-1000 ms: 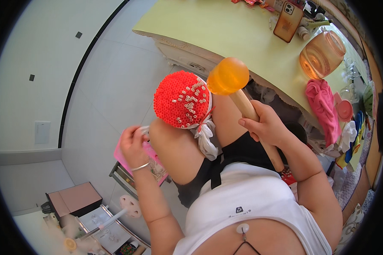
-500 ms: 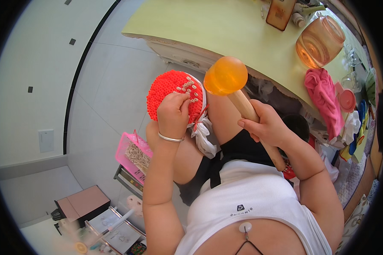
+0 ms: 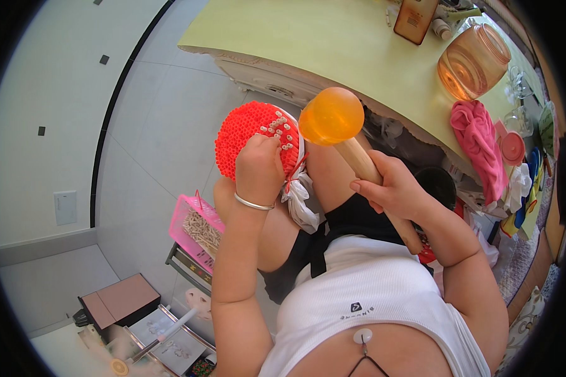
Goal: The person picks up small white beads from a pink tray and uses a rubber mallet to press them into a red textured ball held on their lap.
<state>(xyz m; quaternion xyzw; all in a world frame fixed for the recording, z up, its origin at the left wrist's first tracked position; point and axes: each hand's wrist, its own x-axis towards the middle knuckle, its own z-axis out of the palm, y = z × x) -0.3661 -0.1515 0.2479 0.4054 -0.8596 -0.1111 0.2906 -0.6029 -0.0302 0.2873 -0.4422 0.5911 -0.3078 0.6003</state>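
Between my knees stands a round bundle of red tubes point(image 3: 236, 135), wrapped in a white plastic bag point(image 3: 300, 204) tied with red string. Several pale pegs point(image 3: 277, 125) stick out of the tubes on its right part. My left hand point(image 3: 259, 163) rests over the near side of the bundle, its fingers pinched together; whatever lies between them is hidden. In my right hand point(image 3: 390, 185) is the wooden handle of a mallet point(image 3: 333, 116) with a rounded, see-through orange head. The mallet head is raised just right of the bundle, apart from it.
A pink basket point(image 3: 181, 220) of pale pegs sits on a stand left of my leg. The green-topped table point(image 3: 333, 44) ahead carries a phone point(image 3: 415, 22), an amber jar point(image 3: 475, 60) and a pink cloth point(image 3: 478, 144). At lower left are a brown box point(image 3: 121, 300) and a tray point(image 3: 170, 342).
My left hand has shifted slightly down and right on the bundle. The mallet head has dipped a little to the left, still in my right hand.
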